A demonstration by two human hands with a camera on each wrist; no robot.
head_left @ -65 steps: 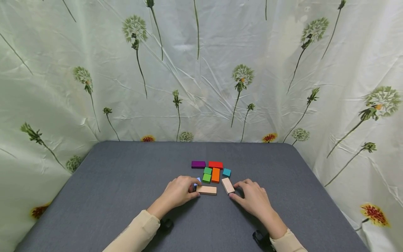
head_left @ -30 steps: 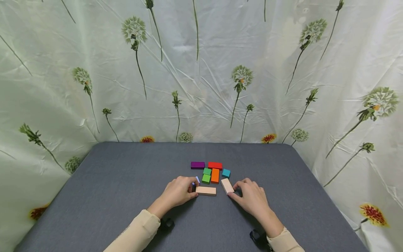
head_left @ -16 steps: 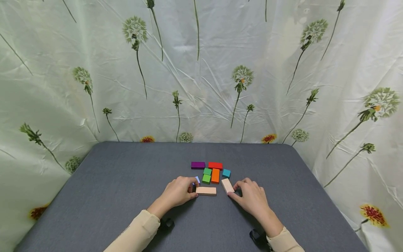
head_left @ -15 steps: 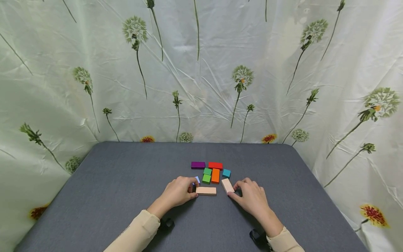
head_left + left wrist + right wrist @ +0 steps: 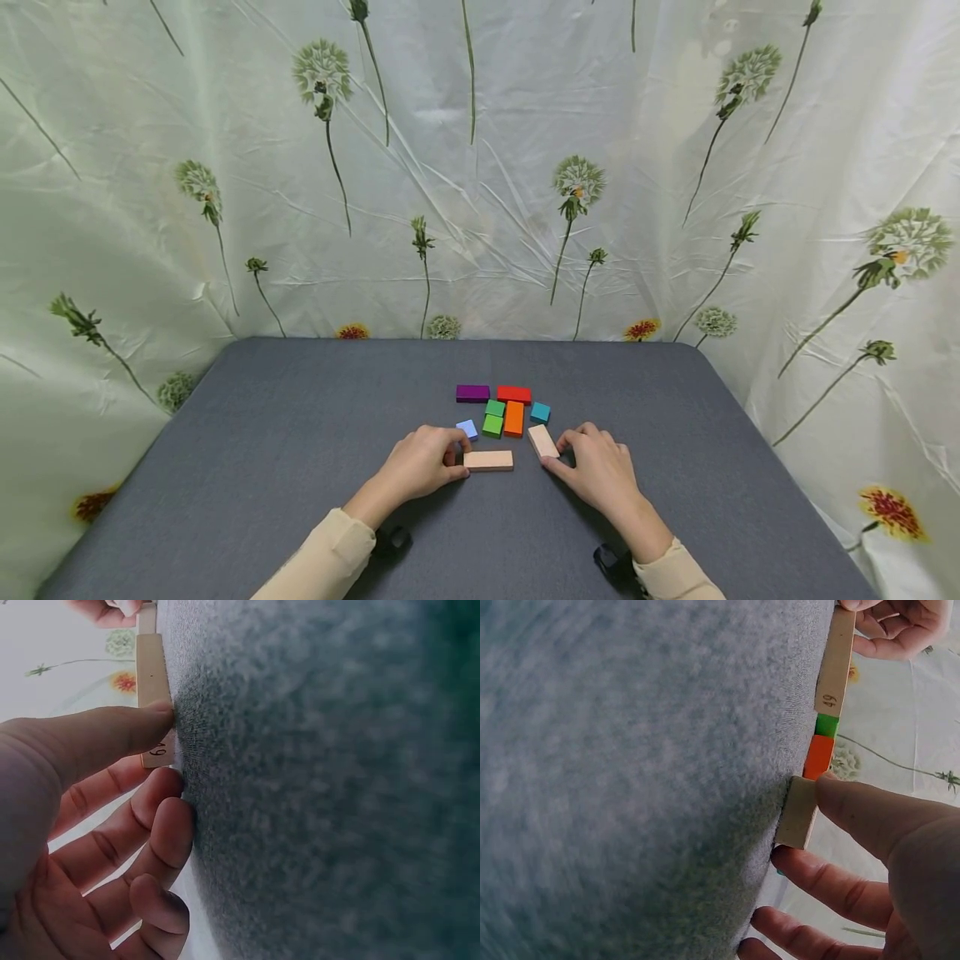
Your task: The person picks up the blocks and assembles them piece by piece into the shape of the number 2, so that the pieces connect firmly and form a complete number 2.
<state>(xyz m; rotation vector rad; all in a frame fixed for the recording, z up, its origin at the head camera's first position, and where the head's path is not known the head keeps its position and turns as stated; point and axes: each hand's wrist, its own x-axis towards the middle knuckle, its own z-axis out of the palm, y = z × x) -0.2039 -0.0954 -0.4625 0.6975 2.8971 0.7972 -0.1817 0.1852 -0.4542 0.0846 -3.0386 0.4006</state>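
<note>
My left hand (image 5: 420,461) pinches the left end of a plain wooden block (image 5: 489,461) lying sideways on the table. In the left wrist view the thumb presses that block's face (image 5: 151,671), with a printed number near its end, and the other fingers are curled. Another plain wooden block (image 5: 542,442) lies at a slant, its near end between the thumb and index finger of my right hand (image 5: 603,471). Just beyond the left fingers sits a light blue block (image 5: 467,429). Two green blocks (image 5: 492,425) and an orange block (image 5: 513,419) stand side by side behind the wooden ones.
Farther back lie a purple block (image 5: 472,393) and a red block (image 5: 513,394), with a small teal block (image 5: 540,412) to the right. All rest on a grey cloth-covered table (image 5: 300,400). A pale flower-patterned curtain (image 5: 495,183) hangs behind and at both sides.
My left hand has shifted slightly nearer the person and left, drawing its wooden block along and away from the green blocks. The light blue block now shows more fully. My right hand stays put.
</note>
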